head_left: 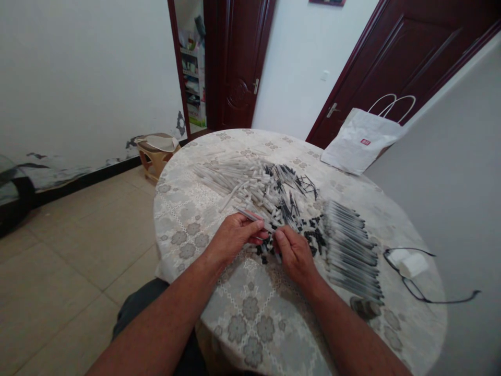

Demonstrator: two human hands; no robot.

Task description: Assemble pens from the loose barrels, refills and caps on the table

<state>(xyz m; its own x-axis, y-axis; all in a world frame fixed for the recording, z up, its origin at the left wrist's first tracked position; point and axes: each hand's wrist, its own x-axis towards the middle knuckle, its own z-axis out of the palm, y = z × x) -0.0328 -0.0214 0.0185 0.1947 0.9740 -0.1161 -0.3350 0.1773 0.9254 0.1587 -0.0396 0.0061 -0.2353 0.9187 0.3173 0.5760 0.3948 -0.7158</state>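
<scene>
My left hand pinches a thin, pale pen barrel, which slants down toward my right hand. The fingers of my right hand are closed at the barrel's lower end; any small part between them is hidden. Just beyond both hands spreads a heap of loose whitish pen barrels. Thin black refills lie mixed in on its right side. Small black pen parts are scattered around my right hand. Farther right, a long row of pens with dark ends lies side by side.
A patterned cloth covers the round table. Eyeglasses and a white crumpled item rest near its right edge, with a small dark jar nearer me. A white paper bag stands at the back right. Behind left is a stool.
</scene>
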